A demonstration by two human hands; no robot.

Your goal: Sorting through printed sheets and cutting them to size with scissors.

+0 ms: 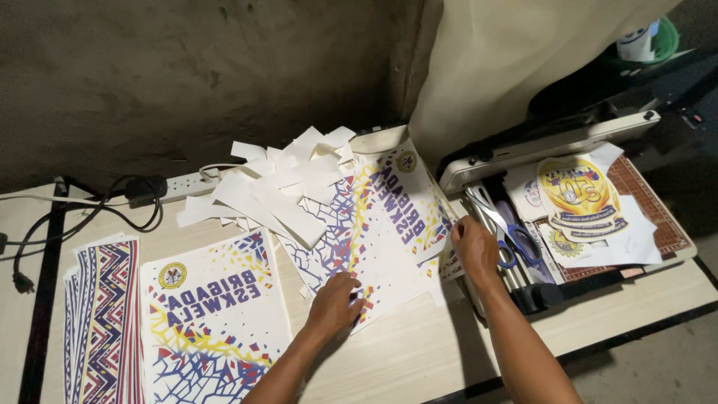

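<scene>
Neither hand had a closed grip: the left hand (334, 299) lay flat, fingers spread, pressing the near edge of the printed sheet (378, 224), while the right hand (473, 247) rested loosely curled on that sheet's right edge, holding nothing that could be seen. Around them, the pale bench (419, 352) carried everything, with a dark wall behind and a cream cloth (516, 67) hanging at far right. On the right sat a heat press (523, 153), its red gridded mat (658, 217) bearing round yellow printed cutouts (577, 196). At near left lay another printed sheet (213, 322) of the same blue, yellow and red design, just beside a stack of striped sheets (105, 314). A heap of white paper offcuts (280, 183) spread across the far part of the sheet, partly overlapping it. A white power strip (187, 183) with black cables (97, 213) lay at far left. Blue-handled scissors (516, 239) rested just right of the right hand. The sheet looked likely to crease or shift askew if the flat hands pushed unevenly, and the offcuts lying on it could slide off or drag with it; the scissors so near the right hand might snag it.
</scene>
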